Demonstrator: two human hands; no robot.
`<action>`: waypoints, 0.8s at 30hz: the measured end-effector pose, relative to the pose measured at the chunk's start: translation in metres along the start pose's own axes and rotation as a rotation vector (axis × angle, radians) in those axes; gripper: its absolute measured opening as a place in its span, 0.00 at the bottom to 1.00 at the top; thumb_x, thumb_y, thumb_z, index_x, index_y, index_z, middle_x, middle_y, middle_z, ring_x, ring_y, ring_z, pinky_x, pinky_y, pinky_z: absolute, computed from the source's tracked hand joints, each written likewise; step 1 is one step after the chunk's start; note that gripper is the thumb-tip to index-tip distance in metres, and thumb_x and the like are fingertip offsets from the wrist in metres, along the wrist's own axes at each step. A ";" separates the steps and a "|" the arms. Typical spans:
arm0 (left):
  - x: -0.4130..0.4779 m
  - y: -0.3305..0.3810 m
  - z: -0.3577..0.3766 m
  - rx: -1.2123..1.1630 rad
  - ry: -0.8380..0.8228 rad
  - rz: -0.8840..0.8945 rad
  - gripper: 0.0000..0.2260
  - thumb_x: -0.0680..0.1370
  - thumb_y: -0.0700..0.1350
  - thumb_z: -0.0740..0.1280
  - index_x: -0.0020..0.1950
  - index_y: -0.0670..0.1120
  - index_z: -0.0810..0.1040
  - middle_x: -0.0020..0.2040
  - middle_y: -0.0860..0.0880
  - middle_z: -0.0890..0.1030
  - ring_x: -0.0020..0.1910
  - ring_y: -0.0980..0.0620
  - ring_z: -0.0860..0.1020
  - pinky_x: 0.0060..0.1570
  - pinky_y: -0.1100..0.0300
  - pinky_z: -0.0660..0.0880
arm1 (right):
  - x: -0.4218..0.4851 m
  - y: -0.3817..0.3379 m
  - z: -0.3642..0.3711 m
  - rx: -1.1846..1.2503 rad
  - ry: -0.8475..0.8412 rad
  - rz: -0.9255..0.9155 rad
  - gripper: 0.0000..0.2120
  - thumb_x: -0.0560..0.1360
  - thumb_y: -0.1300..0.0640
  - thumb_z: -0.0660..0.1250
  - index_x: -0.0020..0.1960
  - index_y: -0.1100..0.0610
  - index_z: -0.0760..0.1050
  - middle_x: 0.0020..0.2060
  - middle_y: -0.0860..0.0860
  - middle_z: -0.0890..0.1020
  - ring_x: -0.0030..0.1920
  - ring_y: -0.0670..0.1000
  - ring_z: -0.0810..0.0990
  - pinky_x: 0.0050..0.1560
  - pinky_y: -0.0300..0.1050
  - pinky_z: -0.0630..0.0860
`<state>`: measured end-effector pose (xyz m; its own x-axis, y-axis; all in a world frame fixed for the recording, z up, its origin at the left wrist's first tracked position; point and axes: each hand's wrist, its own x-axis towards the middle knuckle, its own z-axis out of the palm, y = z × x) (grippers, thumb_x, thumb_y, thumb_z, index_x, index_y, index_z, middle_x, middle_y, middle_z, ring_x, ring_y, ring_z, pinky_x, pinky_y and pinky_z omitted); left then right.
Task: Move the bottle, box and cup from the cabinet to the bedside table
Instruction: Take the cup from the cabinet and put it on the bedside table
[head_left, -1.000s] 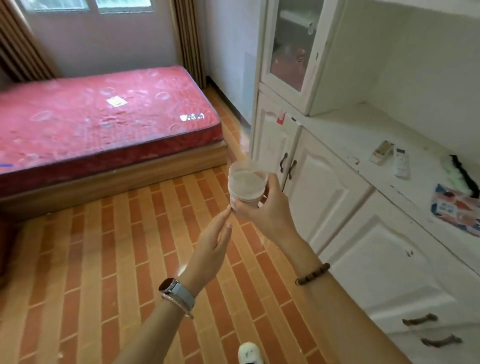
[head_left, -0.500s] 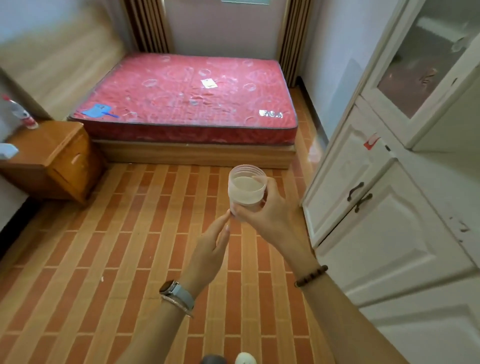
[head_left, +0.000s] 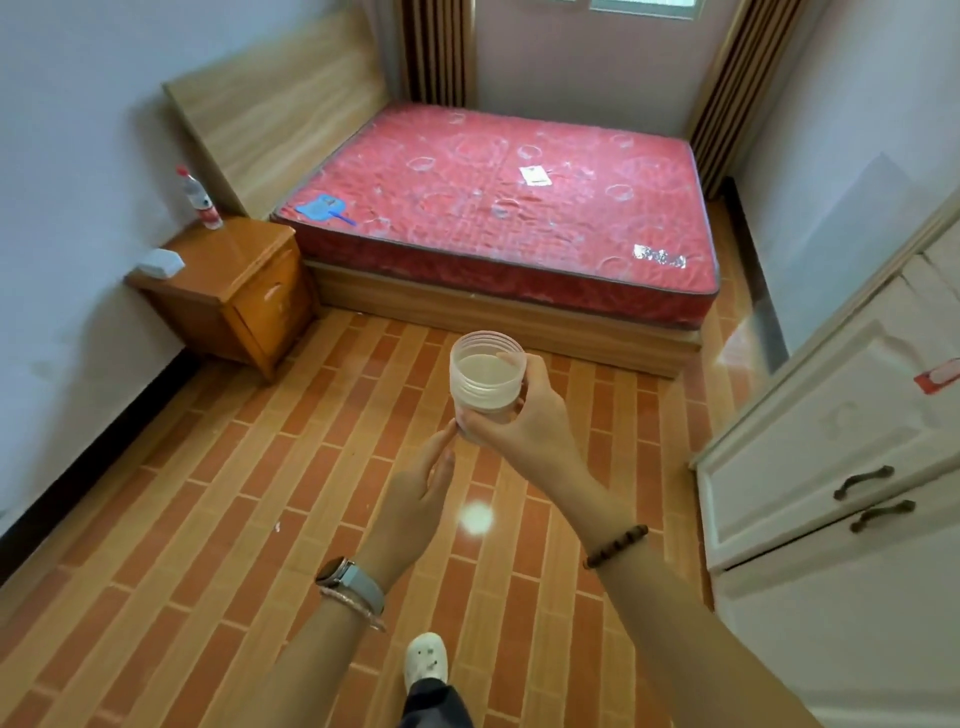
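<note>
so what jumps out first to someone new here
A clear plastic cup sits mid-frame in the right hand, the left hand open just below it. Behind, the red mattress fills the far end, with a bottle and white box on the bedside table at left.

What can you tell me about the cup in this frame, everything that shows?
The cup is a translucent, whitish plastic tumbler with ridges round its upper wall and an open top. It is upright in mid-air over the tiled floor, gripped round its lower part by the right hand. The left hand reaches with straight fingers just below it; contact cannot be told. Its contents are unclear.
</note>
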<state>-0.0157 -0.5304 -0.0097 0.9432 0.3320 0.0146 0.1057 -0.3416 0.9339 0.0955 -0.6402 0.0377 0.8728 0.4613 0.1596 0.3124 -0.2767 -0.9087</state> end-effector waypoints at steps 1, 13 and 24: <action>0.007 -0.003 -0.010 -0.003 0.014 0.001 0.15 0.83 0.49 0.55 0.69 0.58 0.63 0.62 0.71 0.66 0.61 0.78 0.64 0.56 0.81 0.61 | 0.010 -0.002 0.010 0.010 -0.011 -0.002 0.32 0.66 0.50 0.79 0.64 0.51 0.68 0.55 0.41 0.78 0.56 0.39 0.77 0.53 0.36 0.78; 0.073 -0.049 -0.143 0.076 0.170 -0.068 0.18 0.82 0.51 0.54 0.72 0.52 0.65 0.67 0.62 0.68 0.64 0.69 0.67 0.59 0.75 0.63 | 0.115 -0.045 0.136 0.062 -0.146 -0.078 0.29 0.66 0.53 0.79 0.60 0.49 0.67 0.51 0.36 0.77 0.53 0.31 0.75 0.48 0.26 0.73; 0.127 -0.076 -0.207 0.037 0.308 -0.145 0.14 0.83 0.48 0.54 0.67 0.59 0.64 0.61 0.69 0.68 0.59 0.78 0.65 0.55 0.81 0.62 | 0.203 -0.053 0.213 0.082 -0.327 -0.109 0.32 0.66 0.52 0.79 0.64 0.53 0.67 0.53 0.38 0.76 0.53 0.30 0.74 0.48 0.25 0.73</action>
<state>0.0314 -0.2805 -0.0051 0.7786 0.6275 -0.0052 0.2487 -0.3009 0.9206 0.1762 -0.3521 0.0363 0.6658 0.7333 0.1379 0.3547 -0.1485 -0.9231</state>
